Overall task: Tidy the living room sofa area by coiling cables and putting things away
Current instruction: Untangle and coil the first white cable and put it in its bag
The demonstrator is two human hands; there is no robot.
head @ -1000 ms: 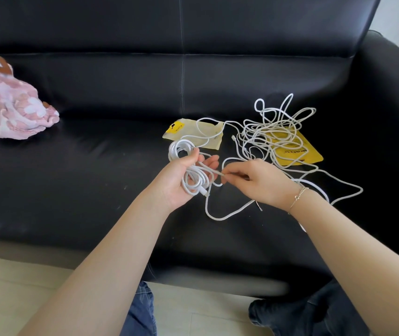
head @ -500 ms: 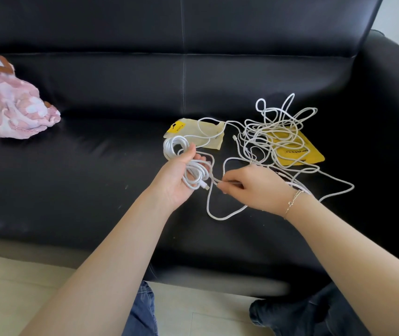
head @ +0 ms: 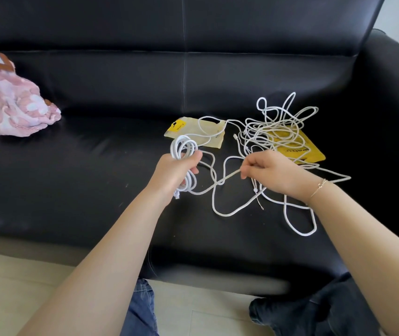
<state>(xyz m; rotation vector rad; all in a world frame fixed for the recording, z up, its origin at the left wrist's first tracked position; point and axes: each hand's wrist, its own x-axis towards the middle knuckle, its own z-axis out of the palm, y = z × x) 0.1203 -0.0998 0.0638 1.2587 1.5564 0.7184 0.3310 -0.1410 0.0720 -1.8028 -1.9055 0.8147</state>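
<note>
My left hand [head: 173,172] grips a coil of white cable [head: 183,149] over the middle of the black sofa seat [head: 84,170]; loops stick out above and below the fist. A loose run of the same cable [head: 222,180] stretches to my right hand [head: 274,173], which pinches it between thumb and fingers. Behind my right hand lies a tangle of thin white cables [head: 276,127], spread over a yellow pouch [head: 300,147]. A pale yellow pouch [head: 194,128] lies just beyond the coil.
A pink floral cloth [head: 7,100] is bunched at the left end of the seat. The sofa's right armrest [head: 397,98] rises beside the tangle. My knees in dark jeans [head: 314,309] rest on the pale floor in front.
My hands have drawn apart: the right one moved right along the cable, pulling a length taut. The left fist turned and closed tighter round the coil.
</note>
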